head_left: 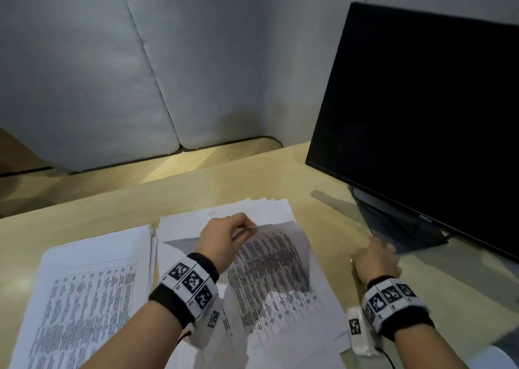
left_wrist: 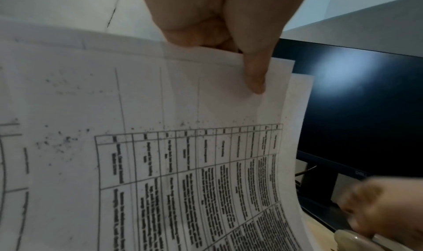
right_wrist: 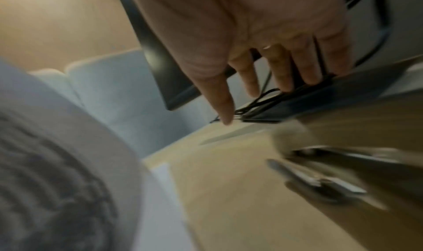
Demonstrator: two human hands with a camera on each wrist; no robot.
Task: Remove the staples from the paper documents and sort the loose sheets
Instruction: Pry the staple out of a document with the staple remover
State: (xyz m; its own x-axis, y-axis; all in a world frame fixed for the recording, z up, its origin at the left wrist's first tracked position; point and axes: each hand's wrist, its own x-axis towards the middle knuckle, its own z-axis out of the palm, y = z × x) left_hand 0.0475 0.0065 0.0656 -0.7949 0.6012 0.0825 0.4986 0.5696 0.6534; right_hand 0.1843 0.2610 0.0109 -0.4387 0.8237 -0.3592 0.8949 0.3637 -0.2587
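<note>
While pinching the far corner of the printed sheets [head_left: 276, 259] in the left hand [head_left: 224, 235], lifting them off the middle stack [head_left: 179, 222] beside the sorted pile [head_left: 92, 284]. Reaching the right hand [head_left: 375, 262], fingers spread and empty, across the desk [head_left: 323, 208] near the monitor [head_left: 421, 116] base, probably for a staple remover. Next up: grabbing that blurry metal tool [right_wrist: 325, 179].

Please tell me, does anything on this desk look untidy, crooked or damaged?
Slightly. The pile under the left hand is fanned, its far edges stepped rather than flush. The lifted sheet bears scattered dark specks above its table. The left stack looks squared. No tears are visible.
</note>
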